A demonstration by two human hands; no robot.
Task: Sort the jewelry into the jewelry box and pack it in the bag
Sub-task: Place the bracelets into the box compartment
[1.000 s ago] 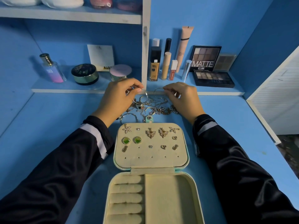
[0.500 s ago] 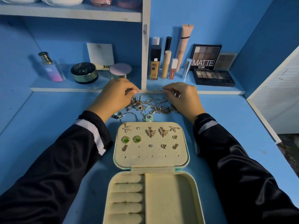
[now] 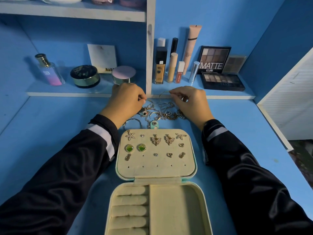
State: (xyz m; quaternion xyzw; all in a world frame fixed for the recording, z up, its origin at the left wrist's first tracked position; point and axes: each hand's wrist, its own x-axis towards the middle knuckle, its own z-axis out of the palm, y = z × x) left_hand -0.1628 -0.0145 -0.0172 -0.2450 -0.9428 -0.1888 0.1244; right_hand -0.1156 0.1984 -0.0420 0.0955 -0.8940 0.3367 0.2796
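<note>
While the left hand (image 3: 126, 100) pinches tangled jewelry (image 3: 162, 114), the right hand (image 3: 192, 103) pinches a thin hoop (image 3: 162, 94).

Bare surface (image 3: 50, 133) lies open left and right of the open jewelry box (image 3: 194, 168). Beyond its lid, the jewelry heap (image 3: 162, 115) and the left hand (image 3: 125, 100) and right hand (image 3: 191, 102) pinching at it fill the strip before the low shelf (image 3: 67, 94). The shelf's upright divider (image 3: 149, 65) and cosmetics (image 3: 172, 68) block reach, and any gap there seems slim.

Home vanity, cosmetics shelf (image 3: 220, 95) (blue)
</note>
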